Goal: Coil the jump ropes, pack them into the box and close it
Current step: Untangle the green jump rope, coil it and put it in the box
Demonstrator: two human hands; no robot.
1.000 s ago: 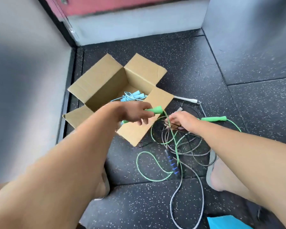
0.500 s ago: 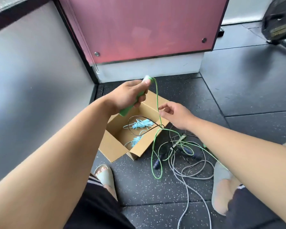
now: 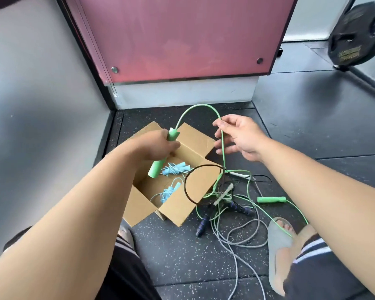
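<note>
My left hand [image 3: 158, 146] grips one green handle [image 3: 160, 161] of the green jump rope above the open cardboard box [image 3: 195, 148]. The green cord [image 3: 198, 108] arcs up from the handle and runs through my right hand [image 3: 238, 135], whose fingers are loosely spread around it. The other green handle [image 3: 271, 199] lies on the floor to the right. Two coiled light blue ropes [image 3: 175, 169] lie inside the box. A tangle of grey, black and green cords [image 3: 232, 204] with dark blue handles [image 3: 204, 221] lies on the floor beside the box.
The box sits in a corner between a grey wall on the left and a red panel [image 3: 182, 35] behind. A black weight plate [image 3: 357, 33] leans at the far right. My feet in grey slippers [image 3: 279, 245] rest on the speckled black floor.
My left hand lowered the green handle toward the box. My right hand rose to the green cord, which now loops high between both hands.
</note>
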